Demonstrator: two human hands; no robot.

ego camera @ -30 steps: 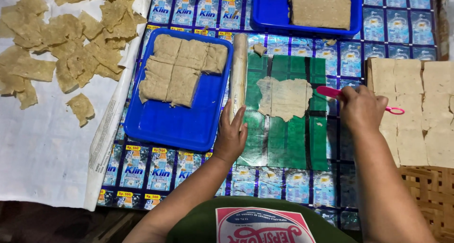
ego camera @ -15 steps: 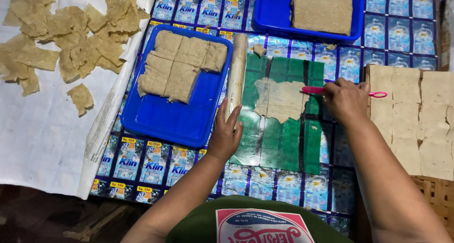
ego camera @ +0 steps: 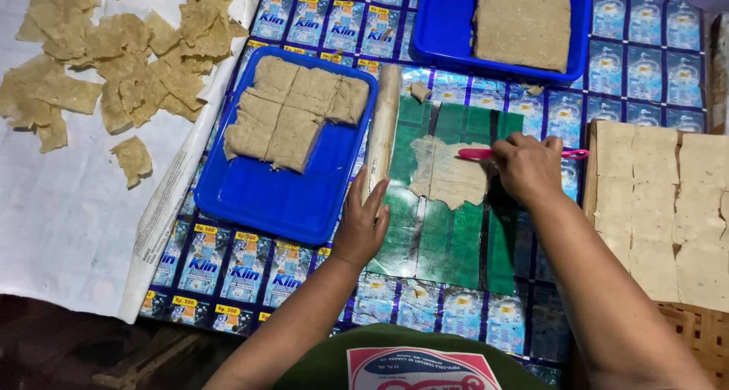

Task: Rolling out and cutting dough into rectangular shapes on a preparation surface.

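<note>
Thin, ragged beige dough sheet (ego camera: pixel 449 179) on green plastic; right hand (ego camera: pixel 530 167) fingers clamped on pink tool (ego camera: pixel 477 154).

A single head-worn camera looks almost straight down from above the seated person's chest onto the work surface, at arm's-length closeness. The person's green shirt front fills the bottom edge; both forearms extend upward into frame. The far edge cuts a blue rectangular plastic tray (ego camera: pixel 448 33). No second view is supplied, so nothing overlaps.
</note>
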